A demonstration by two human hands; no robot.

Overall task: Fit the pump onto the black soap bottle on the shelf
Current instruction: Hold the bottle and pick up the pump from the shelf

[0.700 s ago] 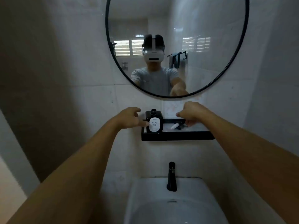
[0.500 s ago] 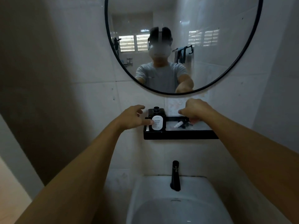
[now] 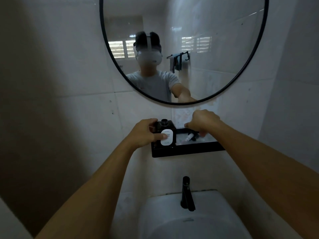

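A square black soap bottle (image 3: 170, 131) with a white oval label stands upright at the left end of a black wall shelf (image 3: 198, 149). Its round neck is open on top. My left hand (image 3: 145, 132) wraps the bottle's left side, thumb across the label. The pump (image 3: 190, 136), black with a white tube, lies on the shelf to the right of the bottle. My right hand (image 3: 203, 122) hovers right over the pump with fingers curled down onto it; whether they grip it is hidden.
A round black-framed mirror (image 3: 183, 49) hangs on the tiled wall above the shelf. Below the shelf stand a black tap (image 3: 187, 194) and a white basin (image 3: 189, 219). A side wall closes in on the right.
My left hand moved from beside the bottle to closing around it. My right hand stayed over the pump. The view shifted a little.
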